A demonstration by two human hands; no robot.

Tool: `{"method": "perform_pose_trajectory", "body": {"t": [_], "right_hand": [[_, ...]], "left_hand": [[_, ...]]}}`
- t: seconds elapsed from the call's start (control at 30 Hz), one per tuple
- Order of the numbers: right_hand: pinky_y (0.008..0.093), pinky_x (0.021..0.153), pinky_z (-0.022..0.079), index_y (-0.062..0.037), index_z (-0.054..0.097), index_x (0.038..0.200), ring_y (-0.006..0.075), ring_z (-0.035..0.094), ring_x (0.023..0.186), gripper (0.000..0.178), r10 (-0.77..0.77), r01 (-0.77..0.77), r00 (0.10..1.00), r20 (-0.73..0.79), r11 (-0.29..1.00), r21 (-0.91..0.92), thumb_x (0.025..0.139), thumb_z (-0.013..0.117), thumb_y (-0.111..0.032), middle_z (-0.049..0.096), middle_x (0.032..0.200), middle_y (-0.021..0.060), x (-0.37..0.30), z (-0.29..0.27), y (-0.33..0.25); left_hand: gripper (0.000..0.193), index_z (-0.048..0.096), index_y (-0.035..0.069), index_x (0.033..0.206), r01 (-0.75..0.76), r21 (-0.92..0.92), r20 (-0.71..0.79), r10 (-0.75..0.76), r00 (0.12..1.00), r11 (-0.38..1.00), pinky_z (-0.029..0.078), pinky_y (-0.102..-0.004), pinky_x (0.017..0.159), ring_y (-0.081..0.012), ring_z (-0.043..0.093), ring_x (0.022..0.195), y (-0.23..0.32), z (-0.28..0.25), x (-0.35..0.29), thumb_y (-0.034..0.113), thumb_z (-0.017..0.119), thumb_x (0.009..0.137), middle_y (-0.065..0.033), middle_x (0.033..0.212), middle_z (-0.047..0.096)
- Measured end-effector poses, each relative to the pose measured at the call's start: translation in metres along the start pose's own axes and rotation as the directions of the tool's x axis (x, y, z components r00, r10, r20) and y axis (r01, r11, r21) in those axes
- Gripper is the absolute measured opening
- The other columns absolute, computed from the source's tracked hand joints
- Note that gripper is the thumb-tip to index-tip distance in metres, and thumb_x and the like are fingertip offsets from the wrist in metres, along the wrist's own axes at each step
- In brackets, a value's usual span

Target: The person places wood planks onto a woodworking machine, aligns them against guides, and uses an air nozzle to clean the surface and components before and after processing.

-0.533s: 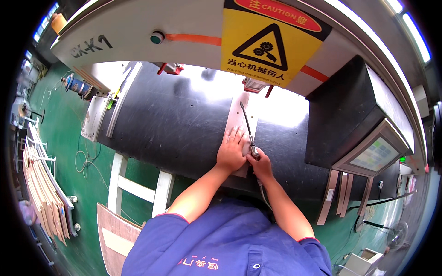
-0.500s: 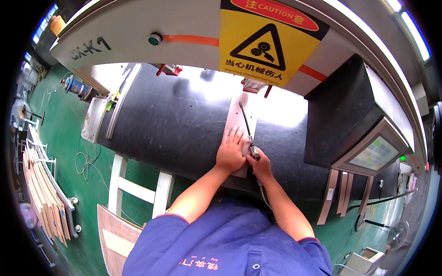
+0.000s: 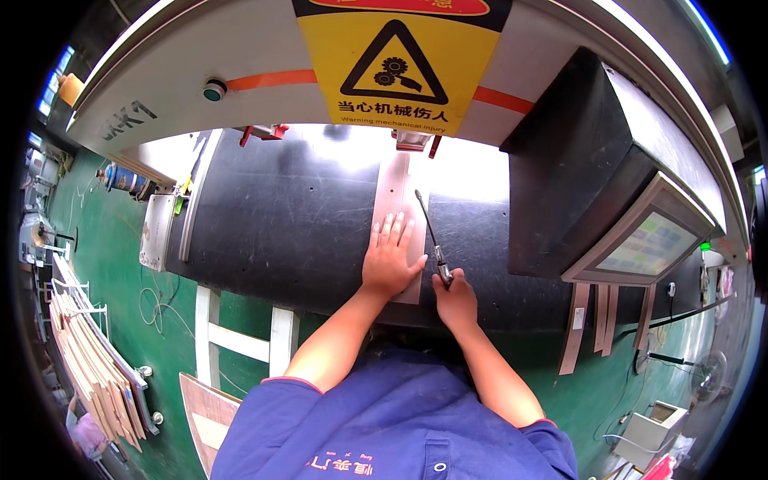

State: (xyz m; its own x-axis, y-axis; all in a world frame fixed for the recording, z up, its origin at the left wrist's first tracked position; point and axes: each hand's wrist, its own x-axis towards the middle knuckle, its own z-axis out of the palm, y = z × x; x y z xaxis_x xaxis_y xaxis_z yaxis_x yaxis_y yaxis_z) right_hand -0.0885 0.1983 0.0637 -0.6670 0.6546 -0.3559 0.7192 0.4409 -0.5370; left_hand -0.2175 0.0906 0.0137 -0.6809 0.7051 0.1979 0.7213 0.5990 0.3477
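Note:
My left hand lies flat, fingers stretched, on a long pale pinkish-brown board. The board lies lengthwise away from me on the black worktable, and small dark holes show in it. To the right of the board, my right hand is wrapped round an air blow gun with a long thin dark nozzle. That nozzle points away from me, slightly to the left, with its tip by the board's right edge. My palm hides part of the gun's grip.
Overhead spans a grey machine beam with a yellow warning sign. A black control box with a screen juts out at right. Several narrow strips hang below it. A white frame and stacked boards stand left.
My left hand has shifted left and lies flatter on the board. The blow gun and my right hand have moved off the board to its right side. My view has turned slightly right.

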Motion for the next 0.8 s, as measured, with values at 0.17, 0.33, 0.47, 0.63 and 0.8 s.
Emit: {"method": "perform_pose_trajectory", "body": {"t": [0.17,0.33,0.47,0.63,0.8], "right_hand": [[0.0552,0.078,0.048,-0.0023,0.052,0.099,0.0474,0.064,0.09,0.039,0.061,-0.062,0.996,0.07,0.998,0.011,0.092,0.059,-0.04,0.067,0.089,0.0262,-0.021,-0.014,0.006],[0.0534,0.078,0.048,-0.0015,0.053,0.103,0.0477,0.064,0.091,0.039,0.082,-0.085,0.993,0.091,0.996,0.035,0.092,0.061,-0.038,0.068,0.09,0.0263,-0.037,-0.012,0.021],[0.0525,0.079,0.048,-0.001,0.054,0.104,0.0477,0.064,0.092,0.039,0.092,-0.097,0.991,0.092,0.994,0.055,0.092,0.061,-0.037,0.068,0.091,0.0264,-0.043,-0.018,0.028],[0.0501,0.075,0.049,-0.0013,0.053,0.103,0.0445,0.066,0.086,0.037,0.054,-0.056,0.998,0.038,0.997,0.051,0.093,0.062,-0.035,0.067,0.086,0.0244,-0.047,-0.022,0.045],[0.0542,0.08,0.048,-0.0039,0.053,0.108,0.0469,0.063,0.093,0.039,0.092,-0.115,0.987,0.135,0.979,0.169,0.092,0.061,-0.038,0.068,0.093,0.0251,-0.057,-0.027,0.075]], "left_hand": [[0.076,0.04,0.005,0.146,-0.007,0.024,-0.003,0.007,1.0,1.0,0.017,-0.0491,0.119,-0.0338,0.028,0.144,0.0,0.001,-0.001,0.051,0.058,0.088,-0.0181,0.153,0.035],[0.075,0.04,0.006,0.146,-0.009,0.051,0.015,0.008,1.0,0.999,0.017,-0.0491,0.119,-0.0338,0.028,0.144,0.0,0.002,-0.001,0.05,0.058,0.088,-0.0183,0.153,0.034],[0.075,0.04,0.006,0.146,-0.008,0.052,-0.003,0.008,1.0,0.999,0.018,-0.0491,0.119,-0.0338,0.028,0.144,0.001,0.002,-0.001,0.051,0.058,0.088,-0.0186,0.153,0.033],[0.076,0.04,0.005,0.146,-0.019,0.073,-0.019,0.021,1.0,0.997,0.018,-0.0491,0.119,-0.034,0.028,0.144,0.002,0.004,-0.001,0.052,0.058,0.088,-0.0188,0.153,0.034],[0.077,0.04,0.005,0.146,-0.051,0.083,-0.054,0.056,0.997,0.995,0.019,-0.0493,0.119,-0.0345,0.029,0.143,-0.006,0.015,-0.003,0.053,0.058,0.088,-0.0192,0.152,0.036]]}}
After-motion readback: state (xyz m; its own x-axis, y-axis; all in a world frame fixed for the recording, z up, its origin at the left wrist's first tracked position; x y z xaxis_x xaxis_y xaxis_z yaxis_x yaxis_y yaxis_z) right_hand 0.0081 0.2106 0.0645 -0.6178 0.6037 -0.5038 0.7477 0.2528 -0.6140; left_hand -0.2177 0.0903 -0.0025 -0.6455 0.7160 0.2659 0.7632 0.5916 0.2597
